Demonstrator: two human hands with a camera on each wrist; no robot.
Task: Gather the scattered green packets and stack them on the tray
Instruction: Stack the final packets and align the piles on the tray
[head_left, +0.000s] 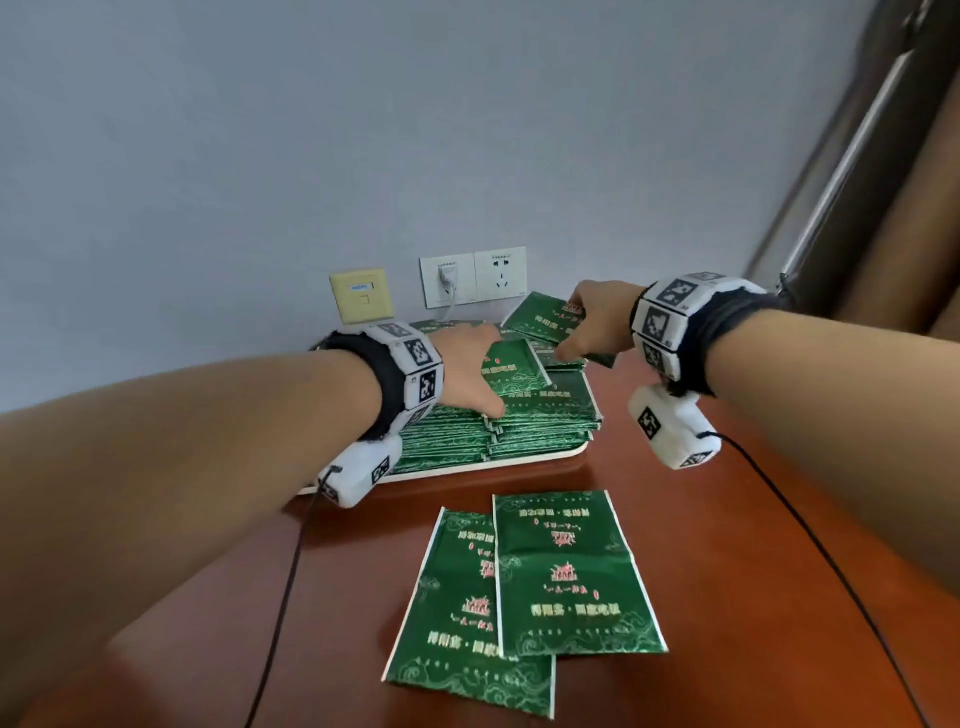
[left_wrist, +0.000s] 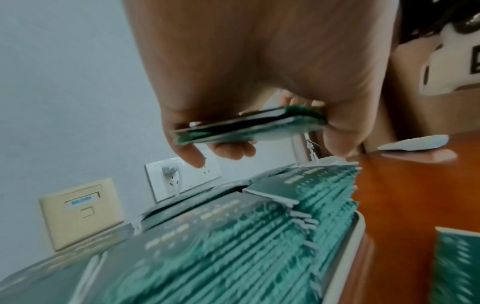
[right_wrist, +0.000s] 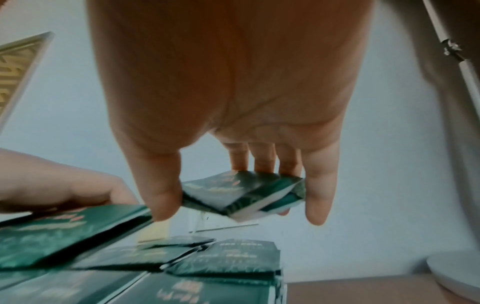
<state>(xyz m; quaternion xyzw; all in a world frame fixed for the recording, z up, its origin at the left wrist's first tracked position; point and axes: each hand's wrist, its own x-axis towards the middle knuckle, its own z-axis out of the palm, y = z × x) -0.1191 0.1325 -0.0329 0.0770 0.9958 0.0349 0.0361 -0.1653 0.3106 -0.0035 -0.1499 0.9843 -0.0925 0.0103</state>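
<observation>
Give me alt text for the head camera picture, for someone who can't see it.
Two bare hands reach over a white tray stacked with green packets: the left hand and the right hand each hold packets above the stacks. Nearer the camera, two loose green packets lie overlapping on the reddish wooden table, below wall sockets.

A lived-in room, most likely a home or a small office. A glossy reddish-brown wooden tabletop (head_left: 701, 545) stands against a plain pale grey-blue painted wall (head_left: 363, 130). On the wall just above the far edge sit a white double power socket (head_left: 472, 276) with a white plug and cord in its left half, and a cream network wall plate (head_left: 359, 295) to its left. A brown curtain (head_left: 904, 171) hangs at the far right.
</observation>
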